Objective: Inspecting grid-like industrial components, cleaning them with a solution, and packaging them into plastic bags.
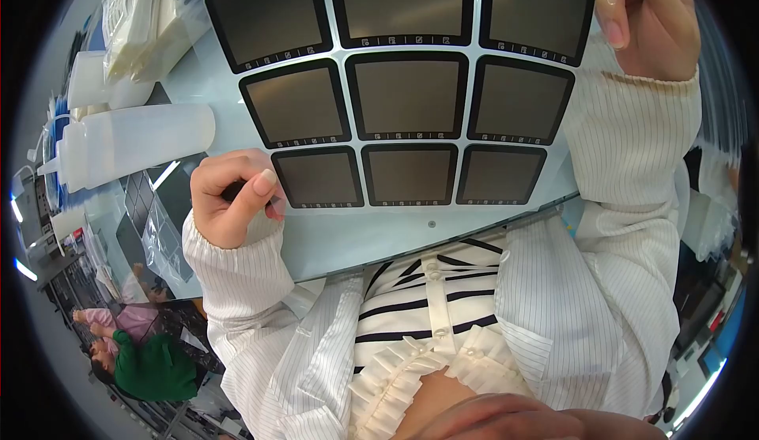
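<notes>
In front of me is a pale sheet (340, 49) carrying rows of dark rectangular panels (407, 96), each with a black border and small printed marks along its lower side. My left hand (237, 195) is closed beside the lower left panel, index finger curled and thumb bent toward it. Whatever it may pinch is hidden. At the upper right, my right hand (656, 25) is closed by the corner of a large panel, with its fingers bent. The picture's upper edge cuts it off, so what lies between the fingertips cannot be made out.
A translucent squeeze bottle (134, 143) lies on its side at the left, below plastic-wrapped packets (146, 33). Clear film pouches (162, 234) lie near my left wrist. The table edge (427, 244) runs close to my body. Another person in green (158, 365) is at the far lower left.
</notes>
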Tool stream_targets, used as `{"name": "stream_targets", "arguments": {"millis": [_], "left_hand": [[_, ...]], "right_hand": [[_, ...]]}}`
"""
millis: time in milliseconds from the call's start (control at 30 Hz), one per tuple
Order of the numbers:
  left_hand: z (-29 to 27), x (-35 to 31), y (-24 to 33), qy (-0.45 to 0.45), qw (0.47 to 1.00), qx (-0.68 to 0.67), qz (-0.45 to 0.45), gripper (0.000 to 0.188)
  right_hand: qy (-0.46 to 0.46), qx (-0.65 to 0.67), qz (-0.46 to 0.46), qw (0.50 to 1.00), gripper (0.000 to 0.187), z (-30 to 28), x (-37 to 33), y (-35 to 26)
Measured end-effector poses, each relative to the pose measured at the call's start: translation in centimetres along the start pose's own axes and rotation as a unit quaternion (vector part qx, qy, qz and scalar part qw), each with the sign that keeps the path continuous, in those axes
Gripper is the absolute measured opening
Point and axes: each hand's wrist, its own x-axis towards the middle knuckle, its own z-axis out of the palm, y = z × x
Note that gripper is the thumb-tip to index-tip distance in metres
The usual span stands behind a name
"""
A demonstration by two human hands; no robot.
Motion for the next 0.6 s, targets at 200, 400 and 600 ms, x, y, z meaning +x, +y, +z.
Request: {"name": "stream_targets", "arguments": {"millis": [200, 400, 600], "left_hand": [[0.1, 0.3, -0.1, -0.015, 1.0, -0.001, 0.026, 0.022], [0.5, 0.1, 0.4, -0.019, 1.0, -0.001, 0.021, 0.02], [0.3, 0.3, 0.5, -0.067, 0.997, 0.014, 0.034, 0.017]], "right_hand": [[-0.005, 0.013, 0.002, 1.0, 0.026, -0.1, 0.2, 0.4], [-0.019, -0.002, 0.006, 1.0, 0.028, 0.1, 0.4, 0.8], [0.017, -0.039, 0.03, 0.999, 0.031, 1.1, 0.1, 0.5]]}}
